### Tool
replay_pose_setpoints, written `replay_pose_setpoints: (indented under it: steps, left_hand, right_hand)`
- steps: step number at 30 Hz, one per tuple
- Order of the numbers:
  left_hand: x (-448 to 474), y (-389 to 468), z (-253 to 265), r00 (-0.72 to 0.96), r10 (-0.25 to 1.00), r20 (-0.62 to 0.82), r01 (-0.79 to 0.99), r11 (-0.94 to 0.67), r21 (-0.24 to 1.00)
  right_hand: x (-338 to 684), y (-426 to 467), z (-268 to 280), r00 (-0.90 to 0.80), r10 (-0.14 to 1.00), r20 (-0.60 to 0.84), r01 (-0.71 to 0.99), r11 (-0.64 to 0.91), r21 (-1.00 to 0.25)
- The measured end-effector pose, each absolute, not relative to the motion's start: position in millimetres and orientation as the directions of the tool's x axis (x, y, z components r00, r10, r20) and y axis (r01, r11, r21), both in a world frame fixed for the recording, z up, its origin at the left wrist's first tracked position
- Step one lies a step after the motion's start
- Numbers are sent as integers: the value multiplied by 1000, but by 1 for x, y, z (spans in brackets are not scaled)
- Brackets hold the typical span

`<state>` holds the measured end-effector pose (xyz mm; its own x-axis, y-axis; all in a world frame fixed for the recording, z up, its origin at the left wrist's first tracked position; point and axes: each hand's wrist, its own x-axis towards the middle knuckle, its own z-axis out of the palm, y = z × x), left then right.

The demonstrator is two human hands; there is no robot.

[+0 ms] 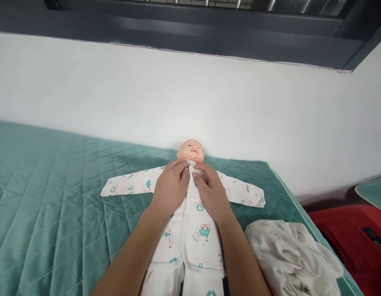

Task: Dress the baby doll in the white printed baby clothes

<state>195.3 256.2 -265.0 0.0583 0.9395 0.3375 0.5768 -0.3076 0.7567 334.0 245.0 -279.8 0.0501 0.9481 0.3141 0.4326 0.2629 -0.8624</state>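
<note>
A baby doll (pixel 190 149) lies on its back, its head near the wall. It is dressed in a white printed baby jacket (pixel 200 224) with long sleeves spread out to both sides, over matching trousers (pixel 162 280). At the neck, my left hand (pixel 172 185) pinches the left front edge of the jacket. My right hand (pixel 212 191) is closed on the other edge, its thumb and fingers bent just under the doll's chin. A button (pixel 186 218) shows lower down the front. My fingers partly hide the collar.
The doll lies on a green quilted bedspread (pixel 54 213). A crumpled white printed cloth (pixel 292 255) rests by my right forearm, near the bed's right edge. Past that edge stands a red plastic object (pixel 347 234). Behind are a white wall (pixel 147 94) and a dark window frame (pixel 178 33).
</note>
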Motion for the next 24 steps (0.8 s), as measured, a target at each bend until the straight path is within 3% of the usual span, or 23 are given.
replay_pose_setpoints:
  steps: [12, 24]
  left_hand:
    - [193, 257, -264, 42, 950, 309, 540, -282, 793]
    - [192, 256, -261, 112, 949, 294, 532, -308, 789]
  right_hand:
    - [334, 247, -278, -30, 939, 342, 491, 312, -814]
    - [329, 243, -276, 86, 964, 252, 420, 194, -887]
